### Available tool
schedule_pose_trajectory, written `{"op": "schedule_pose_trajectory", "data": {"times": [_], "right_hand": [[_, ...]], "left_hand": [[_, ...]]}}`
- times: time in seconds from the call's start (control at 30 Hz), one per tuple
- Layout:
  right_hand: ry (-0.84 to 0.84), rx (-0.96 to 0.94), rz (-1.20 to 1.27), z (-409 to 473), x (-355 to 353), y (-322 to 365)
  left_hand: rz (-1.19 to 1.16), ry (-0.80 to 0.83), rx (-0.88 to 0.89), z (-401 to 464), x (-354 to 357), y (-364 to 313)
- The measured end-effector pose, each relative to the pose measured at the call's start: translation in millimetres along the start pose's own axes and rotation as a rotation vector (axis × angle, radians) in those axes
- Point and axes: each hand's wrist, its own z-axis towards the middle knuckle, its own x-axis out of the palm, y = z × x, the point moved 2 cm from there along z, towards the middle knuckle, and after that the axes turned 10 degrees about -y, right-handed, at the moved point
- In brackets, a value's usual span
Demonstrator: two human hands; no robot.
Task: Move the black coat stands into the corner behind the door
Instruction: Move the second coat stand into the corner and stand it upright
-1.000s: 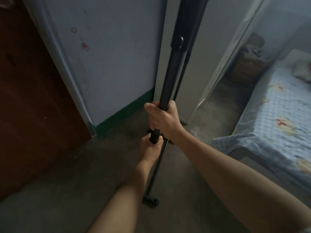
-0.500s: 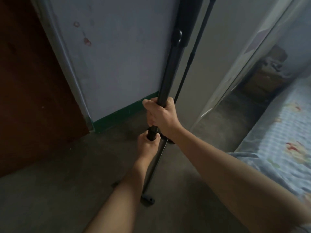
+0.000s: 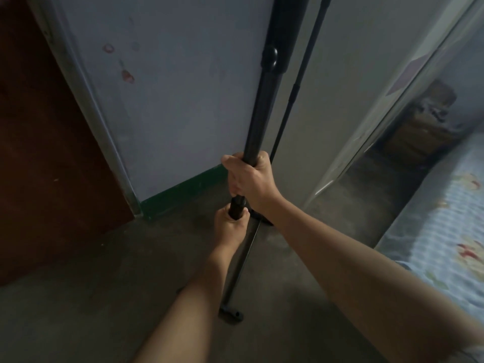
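Observation:
A black coat stand (image 3: pixel 264 106) rises upright through the middle of the view, its thick pole running off the top edge. My right hand (image 3: pixel 250 179) is wrapped around the pole; my left hand (image 3: pixel 230 226) grips it just below. One thin leg slants down to a foot (image 3: pixel 230 312) resting on the floor near me. A second, thinner black pole (image 3: pixel 298 82) stands just behind, close to the corner where the blue-grey wall (image 3: pixel 183 100) meets a pale panel (image 3: pixel 348 74). The dark red-brown door (image 3: pixel 44 153) is at the left.
A green skirting strip (image 3: pixel 180 191) runs along the wall's base. A bed with a light floral cover (image 3: pixel 445 231) fills the right side. A mirror-like panel edge (image 3: pixel 392 100) shows brown furniture (image 3: pixel 429 121). Bare concrete floor (image 3: pixel 104 297) lies at lower left.
The view has shifted slightly right to left and closer to the corner; the bed has slid toward the right edge. Both hands keep the same hold on the pole.

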Motion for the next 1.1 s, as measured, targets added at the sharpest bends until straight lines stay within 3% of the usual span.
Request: {"op": "schedule_pose_trajectory", "data": {"times": [0.4,0.7,0.93,1.1], "right_hand": [[0.021,0.023,0.000,87,-8,-8],[0.089,0.029,-0.002,125,-20,-12],[0.334,0.045,-0.010,149,-29,-11],[0.611,0.085,-0.005,156,-27,-5]], "left_hand": [[0.021,0.003,0.040,79,41,-15],[0.013,-0.019,-0.023,106,63,-20],[0.028,-0.090,-0.058,115,71,-22],[-0.016,-0.234,-0.045,112,68,-14]]}}
